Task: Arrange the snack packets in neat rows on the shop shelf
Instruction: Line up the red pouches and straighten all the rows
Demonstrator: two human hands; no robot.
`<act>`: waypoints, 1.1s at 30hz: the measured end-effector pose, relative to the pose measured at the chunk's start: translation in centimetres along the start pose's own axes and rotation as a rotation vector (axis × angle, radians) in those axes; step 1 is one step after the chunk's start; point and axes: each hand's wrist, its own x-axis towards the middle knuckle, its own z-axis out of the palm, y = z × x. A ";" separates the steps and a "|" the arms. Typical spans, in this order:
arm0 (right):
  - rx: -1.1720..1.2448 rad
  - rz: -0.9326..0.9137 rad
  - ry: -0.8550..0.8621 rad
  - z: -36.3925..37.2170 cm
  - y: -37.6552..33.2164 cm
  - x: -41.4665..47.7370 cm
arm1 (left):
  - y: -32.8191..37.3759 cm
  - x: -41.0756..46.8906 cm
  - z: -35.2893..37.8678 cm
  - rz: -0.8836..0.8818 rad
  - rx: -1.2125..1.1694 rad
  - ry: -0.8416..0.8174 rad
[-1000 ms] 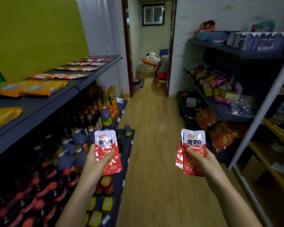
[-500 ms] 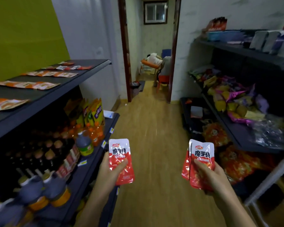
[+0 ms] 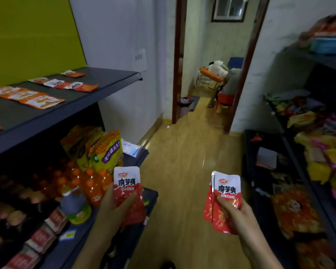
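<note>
My left hand (image 3: 113, 208) is pinching one snack packet (image 3: 127, 183), my right hand (image 3: 239, 216) two stacked packets (image 3: 228, 189), both held out beside the shelf (image 3: 109, 78). I am judging them light, floppy and slick; gripping the lower halves suits.

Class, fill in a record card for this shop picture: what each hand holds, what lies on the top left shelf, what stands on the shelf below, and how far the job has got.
Left: left hand grips one red-and-white snack packet, upright.
Right: right hand grips stacked packets, at least two, same kind.
Top shelf: dark shelf bears flat red-and-white packets and nearer orange packets.
Below: orange bottles, yellow bags.
Progress: held packets not yet shelved.
</note>
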 end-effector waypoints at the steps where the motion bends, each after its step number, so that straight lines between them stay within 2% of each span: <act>1: -0.011 0.003 -0.013 0.7 -0.3 2.2 | -0.3 1.9 0.5 -0.002 -0.007 0.007; 11: -0.031 -0.074 -0.170 8.7 -8.1 22.9 | 2.5 22.7 7.1 0.068 -0.045 -0.003; 17: -0.045 -0.078 -0.329 12.7 -10.6 31.8 | 2.5 29.7 10.1 0.017 -0.041 0.041; 23: -0.137 -0.105 -0.631 18.3 -13.0 40.4 | 2.1 35.2 12.4 0.027 -0.111 0.167; 30: -0.148 -0.139 -0.998 25.1 -18.0 46.2 | 6.0 40.3 15.2 0.246 -0.138 0.364; 33: -0.176 -0.154 -1.136 28.5 -18.9 46.5 | 7.1 40.6 14.8 0.300 -0.054 0.481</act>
